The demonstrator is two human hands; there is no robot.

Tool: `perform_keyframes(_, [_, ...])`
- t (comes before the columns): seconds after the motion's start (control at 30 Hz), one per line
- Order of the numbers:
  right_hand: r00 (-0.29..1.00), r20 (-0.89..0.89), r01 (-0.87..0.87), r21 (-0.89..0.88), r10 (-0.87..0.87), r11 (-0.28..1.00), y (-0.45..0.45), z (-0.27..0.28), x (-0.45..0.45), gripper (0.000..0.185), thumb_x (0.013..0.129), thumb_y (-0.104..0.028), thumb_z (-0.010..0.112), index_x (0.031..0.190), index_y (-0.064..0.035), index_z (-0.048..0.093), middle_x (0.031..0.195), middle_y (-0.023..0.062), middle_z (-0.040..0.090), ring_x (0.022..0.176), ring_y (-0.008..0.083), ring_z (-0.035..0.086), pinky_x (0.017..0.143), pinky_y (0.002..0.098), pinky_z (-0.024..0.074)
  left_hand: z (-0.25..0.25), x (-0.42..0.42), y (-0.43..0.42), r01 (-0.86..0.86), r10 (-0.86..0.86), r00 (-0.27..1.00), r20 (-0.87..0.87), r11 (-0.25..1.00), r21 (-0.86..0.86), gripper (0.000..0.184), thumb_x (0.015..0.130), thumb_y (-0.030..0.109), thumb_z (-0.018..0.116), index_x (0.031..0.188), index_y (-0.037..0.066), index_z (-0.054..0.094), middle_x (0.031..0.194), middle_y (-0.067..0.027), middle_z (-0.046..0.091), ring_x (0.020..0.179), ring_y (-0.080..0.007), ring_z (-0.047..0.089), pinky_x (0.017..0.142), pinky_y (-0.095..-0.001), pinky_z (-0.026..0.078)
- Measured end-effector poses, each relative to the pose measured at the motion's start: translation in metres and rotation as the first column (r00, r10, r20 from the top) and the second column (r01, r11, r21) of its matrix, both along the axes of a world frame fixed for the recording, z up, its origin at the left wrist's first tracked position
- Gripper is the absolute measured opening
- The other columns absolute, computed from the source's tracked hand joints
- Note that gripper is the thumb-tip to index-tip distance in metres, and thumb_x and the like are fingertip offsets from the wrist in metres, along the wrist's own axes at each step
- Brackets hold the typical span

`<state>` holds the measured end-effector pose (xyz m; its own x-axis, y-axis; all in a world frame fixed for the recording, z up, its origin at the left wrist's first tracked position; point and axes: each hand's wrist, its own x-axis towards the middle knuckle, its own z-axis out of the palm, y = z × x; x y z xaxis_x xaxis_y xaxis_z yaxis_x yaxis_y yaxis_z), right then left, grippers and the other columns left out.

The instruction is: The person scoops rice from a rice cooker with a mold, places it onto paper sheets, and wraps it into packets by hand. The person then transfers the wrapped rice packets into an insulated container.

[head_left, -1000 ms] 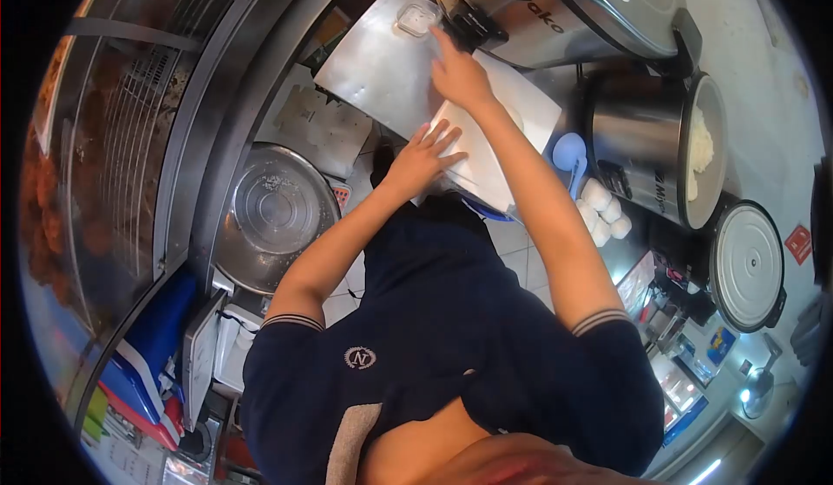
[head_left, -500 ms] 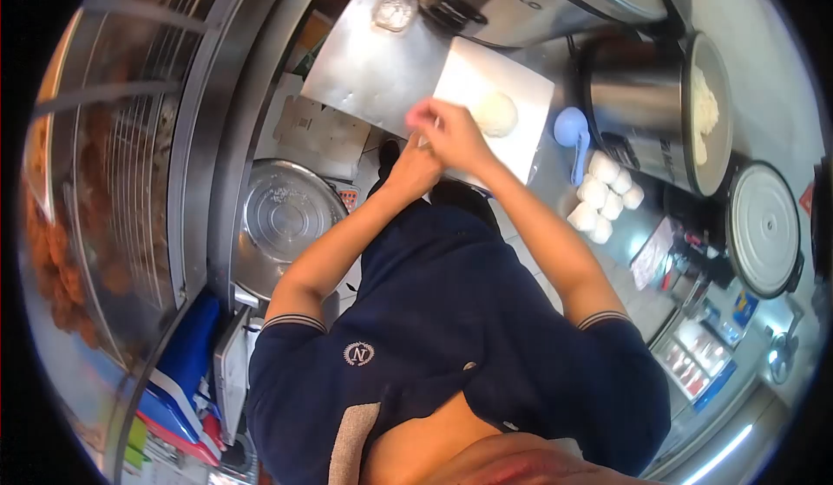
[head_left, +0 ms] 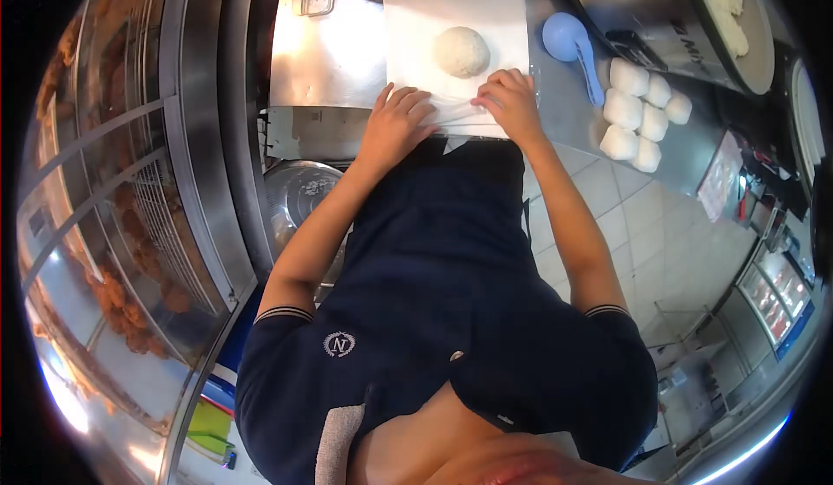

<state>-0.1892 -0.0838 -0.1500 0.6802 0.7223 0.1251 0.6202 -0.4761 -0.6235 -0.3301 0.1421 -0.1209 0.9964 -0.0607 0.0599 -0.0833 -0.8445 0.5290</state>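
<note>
A rounded white mound, which looks like rice, lies on a sheet of white paper on the metal counter. My left hand rests on the paper's near left corner with its fingers spread. At the near right part of the paper, my right hand has its fingers bent and pinched on the paper's edge. The paper is creased between my two hands.
A small clear container sits at the counter's far left. To the right are a blue scoop, several white wrapped bundles and an open cooker of rice. A glass display case stands left, a metal bowl below the counter.
My hands have separated and come down on the paper's near edge, the right one moving right. The view has turned and shifted, so the paper and mound appear upright before me.
</note>
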Motion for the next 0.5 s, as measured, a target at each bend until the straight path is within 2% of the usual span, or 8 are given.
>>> perform_keyframes(0.03, [1.0, 0.008, -0.01, 0.026, 0.009, 1.0, 0.001, 0.0, 0.002, 0.012, 0.083, -0.024, 0.076, 0.085, -0.012, 0.074, 0.092, -0.0021, 0.064, 0.097, 0.02, 0.057, 0.088, 0.0378, 0.0374, 0.003, 0.003, -0.004, -0.014, 0.014, 1.0, 0.006, 1.0, -0.002, 0.033, 0.08, 0.026, 0.08, 0.11, 0.015, 0.069, 0.125, -0.0018, 0.065, 0.123, -0.0248, 0.057, 0.114, -0.0529, 0.036])
perform_keyframes(0.17, [0.996, -0.078, -0.035, 0.008, 0.035, 0.999, 0.001, 0.01, 0.01, 0.014, 0.087, -0.026, 0.071, 0.087, -0.013, 0.075, 0.093, -0.002, 0.068, 0.094, 0.02, 0.058, 0.088, 0.0358, 0.0377, 0.013, 0.013, -0.011, -0.067, 0.066, 0.998, 0.015, 0.997, 0.043, 0.038, 0.08, 0.024, 0.08, 0.115, 0.016, 0.068, 0.13, -0.0018, 0.063, 0.122, -0.0241, 0.056, 0.114, -0.0528, 0.035])
perform_keyframes(0.27, [0.989, -0.146, -0.002, 0.0, 0.002, 1.0, 0.002, 0.022, 0.017, 0.015, 0.085, -0.026, 0.073, 0.09, -0.0118, 0.075, 0.095, 0.0001, 0.069, 0.098, 0.0219, 0.058, 0.092, 0.0369, 0.0383, 0.006, 0.025, -0.005, -0.109, 0.099, 0.987, 0.126, 0.991, 0.074, 0.031, 0.079, 0.02, 0.08, 0.108, 0.013, 0.07, 0.118, -0.0029, 0.067, 0.112, -0.0279, 0.06, 0.112, -0.0507, 0.038])
perform_keyframes(0.33, [0.995, -0.104, 0.0, 0.066, 0.007, 0.998, 0.002, 0.049, 0.016, 0.013, 0.086, -0.022, 0.073, 0.092, -0.0109, 0.074, 0.096, 0.0021, 0.07, 0.099, 0.024, 0.059, 0.092, 0.0381, 0.0396, -0.001, 0.034, 0.008, -0.16, 0.185, 0.976, 0.117, 0.968, -0.194, 0.02, 0.082, 0.016, 0.08, 0.1, 0.009, 0.075, 0.098, -0.0052, 0.073, 0.096, -0.0249, 0.067, 0.1, -0.0409, 0.048])
perform_keyframes(0.37, [0.997, -0.082, 0.001, 0.1, 0.008, 0.995, -0.001, 0.05, 0.018, 0.012, 0.086, -0.02, 0.072, 0.093, -0.0105, 0.073, 0.096, 0.0031, 0.07, 0.099, 0.025, 0.06, 0.092, 0.0387, 0.0402, -0.003, 0.037, 0.012, -0.158, 0.183, 0.976, 0.12, 0.968, -0.193, 0.02, 0.082, 0.016, 0.08, 0.1, 0.009, 0.075, 0.098, -0.0052, 0.073, 0.096, -0.0249, 0.067, 0.1, -0.0409, 0.048])
perform_keyframes(0.4, [0.998, -0.059, 0.0, 0.134, 0.008, 0.991, -0.003, 0.05, 0.021, 0.012, 0.087, -0.019, 0.072, 0.094, -0.0101, 0.073, 0.097, 0.0041, 0.07, 0.1, 0.0261, 0.06, 0.093, 0.0393, 0.0408, 0.0, 0.041, 0.015, -0.278, 0.278, 0.959, -0.059, 0.879, -0.387, 0.018, 0.085, 0.017, 0.08, 0.099, 0.006, 0.077, 0.091, -0.0054, 0.074, 0.089, -0.0202, 0.068, 0.093, -0.035, 0.05])
perform_keyframes(0.43, [0.994, 0.026, 0.098, 0.144, -0.103, 0.985, -0.013, 0.042, 0.03, 0.011, 0.087, -0.015, 0.071, 0.097, -0.0094, 0.072, 0.098, 0.0063, 0.07, 0.1, 0.0281, 0.061, 0.092, 0.0409, 0.0424, 0.001, 0.045, 0.017, -0.41, 0.321, 0.912, -0.255, 0.737, -0.538, 0.017, 0.088, 0.018, 0.079, 0.097, 0.003, 0.078, 0.084, -0.0056, 0.075, 0.082, -0.0155, 0.068, 0.086, -0.0292, 0.053])
perform_keyframes(0.5, [0.875, 0.2, 0.378, 0.287, -0.441, 0.88, -0.017, 0.046, 0.031, 0.012, 0.089, -0.005, 0.066, 0.1, -0.0073, 0.07, 0.102, 0.0102, 0.069, 0.096, 0.0327, 0.063, 0.09, 0.0443, 0.0458, -0.001, 0.055, 0.024, -0.484, 0.368, 0.875, -0.315, 0.642, -0.594, 0.02, 0.09, 0.018, 0.079, 0.099, 0.001, 0.078, 0.086, -0.006, 0.075, 0.082, -0.0121, 0.066, 0.082, -0.0266, 0.052])
